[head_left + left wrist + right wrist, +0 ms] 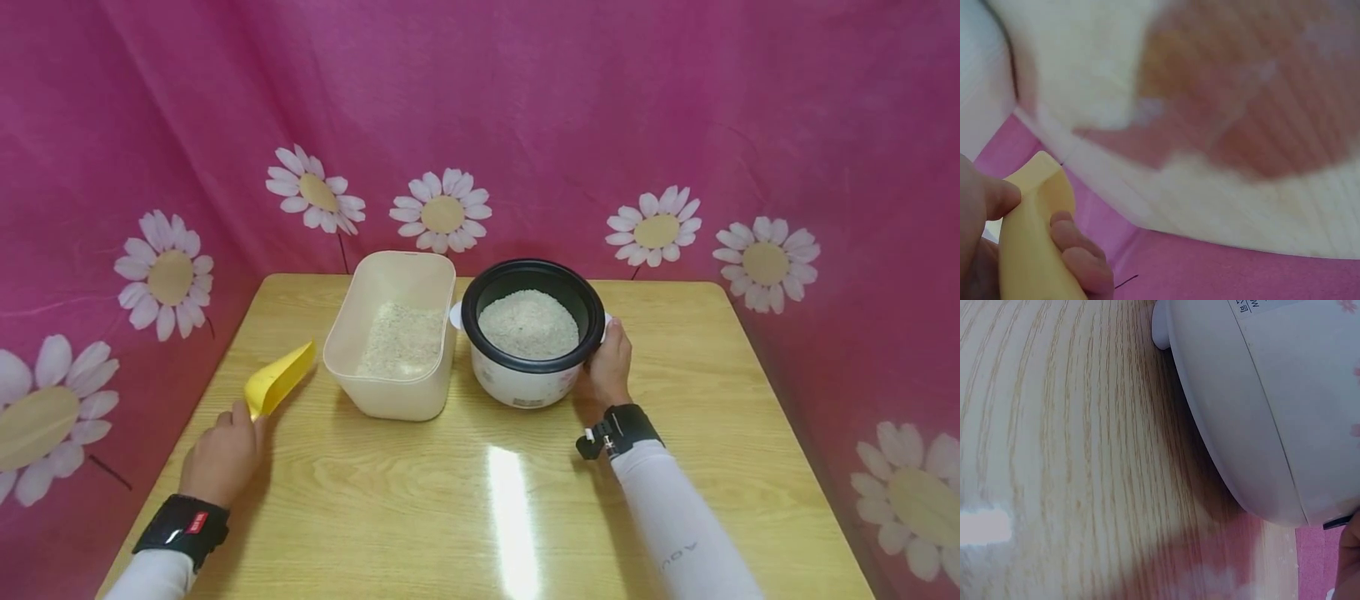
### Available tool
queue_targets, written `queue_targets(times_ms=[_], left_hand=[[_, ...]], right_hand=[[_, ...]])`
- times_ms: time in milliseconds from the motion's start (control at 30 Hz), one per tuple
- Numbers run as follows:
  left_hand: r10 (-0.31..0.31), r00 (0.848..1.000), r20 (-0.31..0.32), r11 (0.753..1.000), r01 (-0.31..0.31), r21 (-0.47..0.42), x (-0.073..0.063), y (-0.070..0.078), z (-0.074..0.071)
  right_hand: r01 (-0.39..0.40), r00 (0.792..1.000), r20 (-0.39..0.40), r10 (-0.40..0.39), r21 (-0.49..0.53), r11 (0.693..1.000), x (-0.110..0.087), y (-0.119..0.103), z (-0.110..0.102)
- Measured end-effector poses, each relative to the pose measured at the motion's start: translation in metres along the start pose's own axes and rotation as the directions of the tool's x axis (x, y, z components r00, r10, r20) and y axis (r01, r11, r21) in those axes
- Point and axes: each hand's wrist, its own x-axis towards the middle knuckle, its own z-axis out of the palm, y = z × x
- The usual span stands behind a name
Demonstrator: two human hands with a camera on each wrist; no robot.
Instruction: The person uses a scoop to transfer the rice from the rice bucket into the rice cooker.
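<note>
My left hand (222, 454) grips the handle of a yellow scoop (279, 379) over the table's left side; in the left wrist view the fingers and thumb wrap round the scoop (1038, 244). No rice shows in it. My right hand (611, 362) is at the right side handle of a white rice cooker (517, 385) with a black rim. How its fingers lie there is mostly hidden. White rice (529, 325) is heaped inside the cooker. To its left stands a cream rice bin (390, 396), with a lower layer of rice (401, 342) in the bottom.
The bin and cooker stand side by side towards the back of the wooden table (420, 517). A pink curtain (525, 125) with daisies surrounds the table on its back and both sides. Light glares off the tabletop near the front middle.
</note>
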Motion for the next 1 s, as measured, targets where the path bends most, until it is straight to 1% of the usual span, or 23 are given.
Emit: queue_targets(times_ms=[33,100,200,267,333,400,433,500,567,600,633,667,733,833,867,933,1000], left_hand=[[0.004,1.000,-0.017,1.000,-0.003,0.015,-0.002,0.001,0.002],[0.016,0.998,-0.056,0.999,-0.013,0.037,-0.006,0.003,0.006],[0.041,0.992,-0.119,0.998,-0.034,0.053,-0.012,0.002,0.015],[0.054,0.988,-0.145,0.997,-0.045,0.062,-0.015,0.000,0.020],[0.073,0.983,-0.171,0.995,-0.061,0.074,-0.018,-0.002,0.025],[0.116,0.971,-0.209,0.990,-0.097,0.102,-0.020,-0.003,0.030],[0.142,0.964,-0.224,0.986,-0.118,0.116,-0.021,-0.003,0.032],[0.189,0.948,-0.256,0.979,-0.161,0.126,-0.023,-0.003,0.036],[0.235,0.928,-0.288,0.970,-0.204,0.135,-0.025,-0.004,0.039],[0.245,0.924,-0.293,0.968,-0.214,0.132,-0.026,-0.004,0.041],[0.245,0.923,-0.295,0.968,-0.219,0.121,-0.027,-0.004,0.043],[0.235,0.927,-0.291,0.971,-0.214,0.104,-0.029,-0.003,0.044],[0.201,0.948,-0.249,0.979,-0.186,0.080,-0.032,-0.003,0.046],[0.151,0.980,-0.131,0.988,-0.145,0.057,-0.037,-0.002,0.049],[0.136,0.987,-0.085,0.990,-0.132,0.049,-0.038,-0.001,0.050],[0.117,0.993,-0.002,0.992,-0.117,0.044,-0.041,-0.001,0.050],[0.086,0.994,0.068,0.996,-0.088,0.031,-0.042,-0.001,0.050]], right_hand=[[-0.004,1.000,0.001,0.004,0.013,1.000,0.000,0.000,0.000],[-0.052,0.998,0.033,0.050,0.088,0.995,-0.002,0.000,0.001],[-0.133,0.989,0.085,0.118,0.202,0.970,-0.008,-0.008,0.001],[-0.175,0.982,0.116,0.151,0.240,0.955,-0.013,-0.018,0.000],[-0.131,0.989,0.097,0.115,0.181,0.975,-0.016,-0.027,-0.001],[-0.064,0.996,0.064,0.059,0.094,0.993,-0.019,-0.034,-0.002],[-0.033,0.998,0.048,0.031,0.052,0.998,-0.019,-0.036,-0.002],[0.015,1.000,0.017,-0.015,-0.004,1.000,-0.016,-0.031,-0.002],[0.022,1.000,0.009,-0.022,-0.007,1.000,-0.012,-0.024,-0.001],[0.021,1.000,0.007,-0.021,-0.006,1.000,-0.009,-0.019,-0.001],[0.018,1.000,0.007,-0.018,0.000,1.000,-0.007,-0.015,0.000],[0.006,1.000,0.015,-0.007,0.017,1.000,-0.004,-0.010,0.000],[-0.013,1.000,0.026,0.011,0.051,0.999,-0.002,-0.006,0.001],[-0.059,0.997,0.060,0.052,0.133,0.989,-0.001,-0.003,0.002],[-0.077,0.995,0.071,0.067,0.164,0.983,-0.001,-0.003,0.002],[-0.082,0.995,0.070,0.072,0.155,0.984,0.000,-0.002,0.002],[-0.078,0.995,0.071,0.070,0.126,0.989,0.001,-0.001,0.001]])
